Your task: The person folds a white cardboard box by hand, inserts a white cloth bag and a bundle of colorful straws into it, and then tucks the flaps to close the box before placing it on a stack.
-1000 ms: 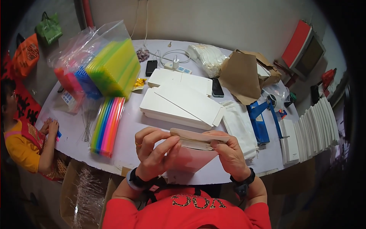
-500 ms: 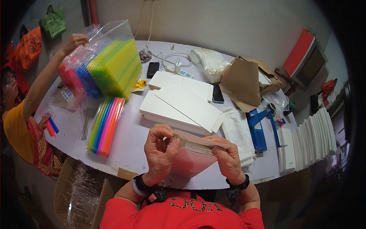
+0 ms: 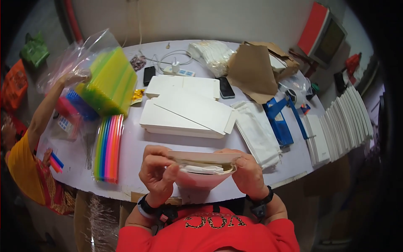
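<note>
A slim white box (image 3: 200,181) stands upright at the table's front edge, its open end toward me. White contents (image 3: 203,169), perhaps folded cloth or a pouch, show inside the mouth; their kind I cannot make out. My left hand (image 3: 157,174) pinches the box's left rim between thumb and fingers. Around its right corner my right hand (image 3: 250,175) is closed, the thumb near the opening. Just beyond lie flat white boxes (image 3: 184,115) in a stack. White cloth-like bags (image 3: 256,132) lie to the right of that stack.
At left, a person's hand (image 3: 75,77) touches a plastic bag of yellow and blue straws (image 3: 110,80). A pack of multicoloured straws (image 3: 108,149) lies nearer. On the right are a blue tape dispenser (image 3: 279,126) and a row of upright white boxes (image 3: 342,122). Phones (image 3: 226,87) lie behind.
My hands have turned the box so that its opening faces me more and gapes wider, showing the white contents. The other person's hand has come down along the plastic bag.
</note>
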A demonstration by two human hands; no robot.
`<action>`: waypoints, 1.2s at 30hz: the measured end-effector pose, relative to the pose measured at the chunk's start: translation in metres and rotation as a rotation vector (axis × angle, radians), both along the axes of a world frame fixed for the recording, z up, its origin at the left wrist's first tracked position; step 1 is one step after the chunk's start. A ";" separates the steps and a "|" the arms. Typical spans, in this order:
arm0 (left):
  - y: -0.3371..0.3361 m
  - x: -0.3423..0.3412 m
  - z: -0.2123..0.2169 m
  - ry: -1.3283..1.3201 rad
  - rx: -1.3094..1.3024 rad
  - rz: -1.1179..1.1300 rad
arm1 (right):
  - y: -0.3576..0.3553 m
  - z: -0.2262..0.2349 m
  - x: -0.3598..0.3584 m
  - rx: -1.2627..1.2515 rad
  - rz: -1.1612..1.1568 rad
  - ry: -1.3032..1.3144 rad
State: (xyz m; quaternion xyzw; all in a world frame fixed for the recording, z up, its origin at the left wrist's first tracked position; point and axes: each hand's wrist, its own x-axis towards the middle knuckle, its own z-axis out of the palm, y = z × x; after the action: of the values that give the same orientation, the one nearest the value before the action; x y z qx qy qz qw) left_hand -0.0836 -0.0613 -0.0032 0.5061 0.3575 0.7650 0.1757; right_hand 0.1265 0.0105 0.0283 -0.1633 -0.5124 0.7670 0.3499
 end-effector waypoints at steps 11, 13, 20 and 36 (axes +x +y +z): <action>-0.003 -0.005 0.000 0.299 0.105 0.175 | -0.008 -0.006 0.000 0.066 -0.045 -0.065; 0.000 -0.003 0.000 0.281 0.112 0.151 | -0.005 -0.001 0.000 0.239 -0.055 -0.117; 0.008 -0.006 -0.014 0.212 0.202 0.014 | 0.022 -0.003 -0.007 0.959 -0.116 0.026; 0.012 -0.011 0.010 0.194 -0.062 -0.427 | 0.027 0.013 0.006 1.381 -0.297 -0.127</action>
State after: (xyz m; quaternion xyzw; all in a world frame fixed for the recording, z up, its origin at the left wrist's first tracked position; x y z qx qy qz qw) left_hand -0.0942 -0.0493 0.0067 0.6356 0.2807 0.6471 0.3139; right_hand 0.1322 0.0375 0.0414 -0.0168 -0.8734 0.1999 0.4438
